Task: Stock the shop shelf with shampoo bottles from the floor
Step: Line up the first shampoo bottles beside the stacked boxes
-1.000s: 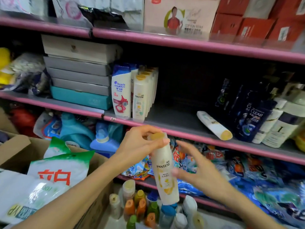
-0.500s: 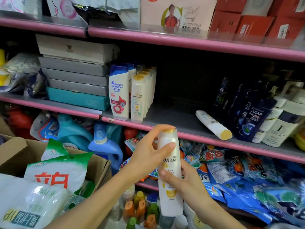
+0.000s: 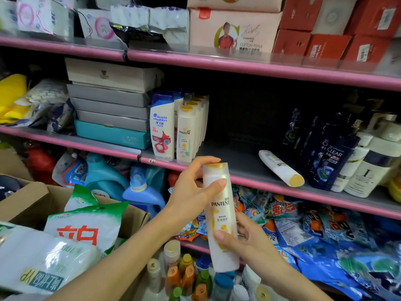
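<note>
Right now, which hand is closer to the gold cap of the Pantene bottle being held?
Left. The left hand grips the held bottle near its top, fingers beside the gold cap. The right hand holds the lower body, well below it.

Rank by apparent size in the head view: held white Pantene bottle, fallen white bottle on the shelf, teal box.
1. Held white Pantene bottle, likely inflated by nearness.
2. Teal box.
3. Fallen white bottle.

Pink-edged shelves (crowded), dim recess behind.
</note>
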### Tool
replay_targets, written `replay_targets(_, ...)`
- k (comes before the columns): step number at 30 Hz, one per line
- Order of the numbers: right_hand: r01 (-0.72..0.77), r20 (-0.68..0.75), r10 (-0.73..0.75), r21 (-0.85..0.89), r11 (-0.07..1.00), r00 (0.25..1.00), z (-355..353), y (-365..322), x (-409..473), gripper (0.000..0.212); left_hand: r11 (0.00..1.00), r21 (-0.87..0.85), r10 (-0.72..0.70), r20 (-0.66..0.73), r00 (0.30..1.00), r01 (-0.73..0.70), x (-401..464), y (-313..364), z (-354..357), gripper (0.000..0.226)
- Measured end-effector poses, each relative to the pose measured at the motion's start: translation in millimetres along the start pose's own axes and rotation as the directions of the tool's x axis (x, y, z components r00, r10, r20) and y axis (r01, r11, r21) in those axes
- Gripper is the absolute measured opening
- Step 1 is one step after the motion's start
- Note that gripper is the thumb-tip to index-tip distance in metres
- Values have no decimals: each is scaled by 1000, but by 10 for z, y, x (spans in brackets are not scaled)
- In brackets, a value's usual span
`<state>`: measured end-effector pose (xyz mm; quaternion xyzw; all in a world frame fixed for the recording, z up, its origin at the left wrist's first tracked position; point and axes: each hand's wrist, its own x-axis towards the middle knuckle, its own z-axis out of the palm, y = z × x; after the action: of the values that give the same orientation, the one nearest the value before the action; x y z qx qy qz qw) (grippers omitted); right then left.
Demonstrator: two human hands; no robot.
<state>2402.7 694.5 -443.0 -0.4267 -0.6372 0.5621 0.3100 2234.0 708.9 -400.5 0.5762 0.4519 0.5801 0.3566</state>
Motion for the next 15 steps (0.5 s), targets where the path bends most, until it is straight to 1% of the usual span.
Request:
replay_targets(3,16,-46,-16,9,1000,999,14,-62,-39,41,998,-8,-55,-71,996,54,-41,96,35,44)
replay_targets(5,36,-74,-33,35,999,997,18,-130,-60,37,996,16,-85,-97,992,87,-45,168,61,47)
replay_targets(7,65,-92,-60,59,996,994,5,-203,-62,34,991,60,-114,-92,989,120,-48,218,85,47)
replay_targets(9,93,-109,-84,81,992,990,-20,-277,-48,32,985,110,-129,-52,990,134,-67,224,115,47)
replay_targets(12,132,-153,-117,86,988,981,-72,-347,6,34,981,141,-131,-4,991,130,-96,181,148,43)
replay_targets(15,166,-192,-148,77,983,970,-116,-391,73,42,984,142,-110,-22,994,112,-71,124,132,38)
